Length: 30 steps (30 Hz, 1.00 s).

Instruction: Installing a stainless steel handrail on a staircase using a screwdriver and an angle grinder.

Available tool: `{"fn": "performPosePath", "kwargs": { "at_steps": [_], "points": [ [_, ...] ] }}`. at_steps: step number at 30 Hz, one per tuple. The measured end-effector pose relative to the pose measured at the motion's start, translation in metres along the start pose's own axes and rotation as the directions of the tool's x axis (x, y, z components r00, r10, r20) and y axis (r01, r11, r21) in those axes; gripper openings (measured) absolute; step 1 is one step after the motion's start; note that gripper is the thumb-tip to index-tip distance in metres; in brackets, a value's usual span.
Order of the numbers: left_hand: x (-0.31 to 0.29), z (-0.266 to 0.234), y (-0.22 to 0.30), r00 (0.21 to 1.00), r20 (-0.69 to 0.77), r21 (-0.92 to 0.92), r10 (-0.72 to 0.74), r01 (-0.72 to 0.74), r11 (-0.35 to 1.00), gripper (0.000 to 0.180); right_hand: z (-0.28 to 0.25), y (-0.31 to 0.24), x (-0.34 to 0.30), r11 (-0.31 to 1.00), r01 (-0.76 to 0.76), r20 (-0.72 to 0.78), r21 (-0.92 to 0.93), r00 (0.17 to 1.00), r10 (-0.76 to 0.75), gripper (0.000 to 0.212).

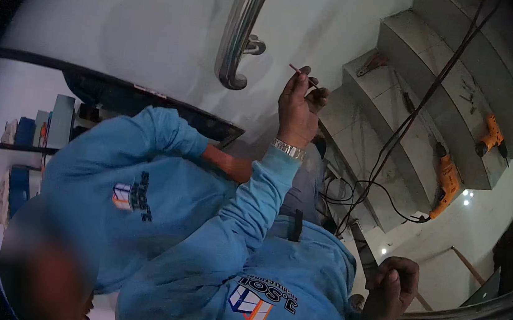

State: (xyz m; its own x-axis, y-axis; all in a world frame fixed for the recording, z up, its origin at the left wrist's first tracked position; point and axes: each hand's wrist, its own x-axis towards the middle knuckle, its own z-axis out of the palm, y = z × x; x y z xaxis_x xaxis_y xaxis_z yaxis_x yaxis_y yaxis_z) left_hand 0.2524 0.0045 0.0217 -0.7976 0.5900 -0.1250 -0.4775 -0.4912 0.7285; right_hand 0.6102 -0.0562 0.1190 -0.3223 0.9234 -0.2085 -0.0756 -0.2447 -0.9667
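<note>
Thin reddish rod, one: between thumb and fingertips of the left hand; probably best kept in a light, steady pinch, its tip clear of the metal handrail left of those fingers. Left fingers: nearly closed, grasping the rod. Right hand: fingers curled; whether gripping anything, cannot tell. Right of the left fingers: stairs, dark cable; lower right, orange drill.

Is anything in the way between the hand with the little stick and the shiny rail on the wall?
Nothing visible is. The left hand holds the stick, and only wall shows between it and the rail; how far apart they are is hard to tell.
</note>
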Motion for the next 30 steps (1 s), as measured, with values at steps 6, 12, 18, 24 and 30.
{"fn": "performPosePath", "kwargs": {
  "at_steps": [6,12,18,24,30],
  "points": [
    [0.087,-0.026,-0.025,0.990,-0.022,-0.009,-0.137,0.136,0.991,0.020,0.046,0.017,0.075,0.986,-0.163,-0.145,-0.037,0.977,0.156,0.029],
    [0.197,-0.052,-0.030,0.972,0.170,0.105,-0.161,0.145,0.984,0.017,0.125,0.050,0.217,0.986,-0.116,-0.265,-0.118,0.961,0.082,0.026],
    [0.236,-0.075,-0.037,0.865,0.377,0.148,-0.332,0.298,0.943,0.014,0.249,0.104,0.357,0.976,-0.064,0.138,-0.210,0.986,0.094,0.019],
    [0.267,-0.091,-0.014,0.892,0.277,0.048,-0.356,0.358,0.933,0.015,0.343,0.158,0.428,0.988,0.132,0.411,-0.083,0.907,-0.087,0.028],
    [0.274,-0.121,0.009,0.899,0.228,0.118,-0.373,0.354,0.928,0.023,0.370,0.159,0.428,0.993,0.103,0.531,0.059,0.839,-0.118,0.019]
  ]
}}
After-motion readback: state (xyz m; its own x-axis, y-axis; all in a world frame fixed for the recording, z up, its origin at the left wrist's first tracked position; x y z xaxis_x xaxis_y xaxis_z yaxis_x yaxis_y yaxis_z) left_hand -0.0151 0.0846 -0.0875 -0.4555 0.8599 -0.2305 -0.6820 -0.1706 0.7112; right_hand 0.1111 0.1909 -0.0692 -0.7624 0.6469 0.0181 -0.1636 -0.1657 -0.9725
